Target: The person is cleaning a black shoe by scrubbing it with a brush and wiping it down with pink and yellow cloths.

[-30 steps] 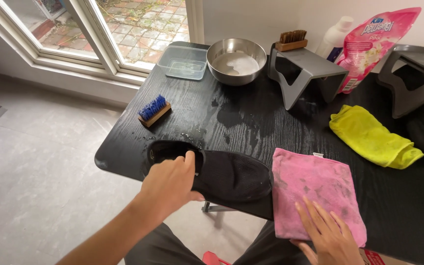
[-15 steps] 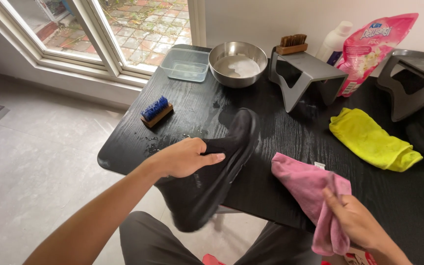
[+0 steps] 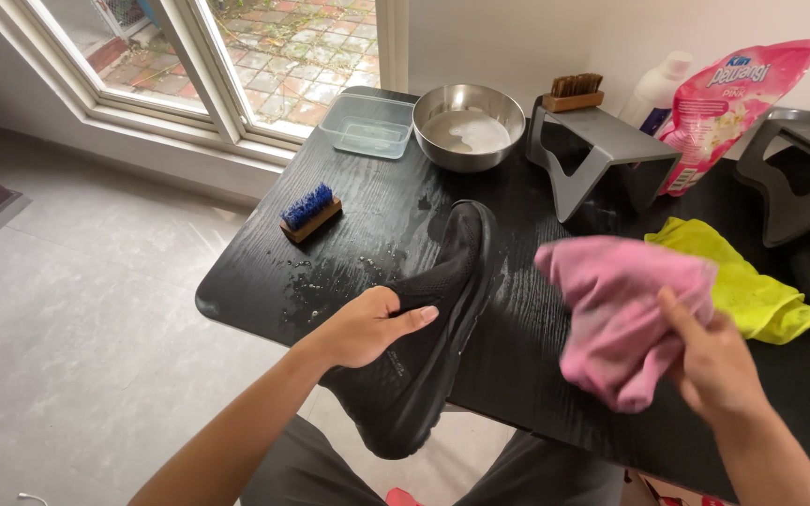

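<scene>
- Hands of one person work over a black table (image 3: pixel 349 234), seen from above.
- The left hand (image 3: pixel 367 328) is clamped around the collar of a black shoe (image 3: pixel 424 337), fingers wrapped over its near side, thumb on top.
- The shoe lies tilted, toe pointing to the far side and resting on the wet tabletop, heel hanging past the near edge above the person's lap.
- The right hand (image 3: pixel 719 365) is closed on a bunched pink cloth (image 3: pixel 625 314), lifted off the table just right of the shoe and not touching it.
- A yellow cloth (image 3: pixel 761 295) lies crumpled on the table behind the pink one.
- On the far left sits a small wooden brush with blue bristles (image 3: pixel 309 212), well apart from the shoe.
- Along the far edge stand a clear plastic tub (image 3: pixel 367 125), a metal bowl (image 3: pixel 469 126) holding pale liquid, two grey stands (image 3: pixel 602 155), a brown brush (image 3: pixel 576 91) atop one, a white bottle (image 3: pixel 656 92) and a pink refill pouch (image 3: pixel 728 103).
</scene>
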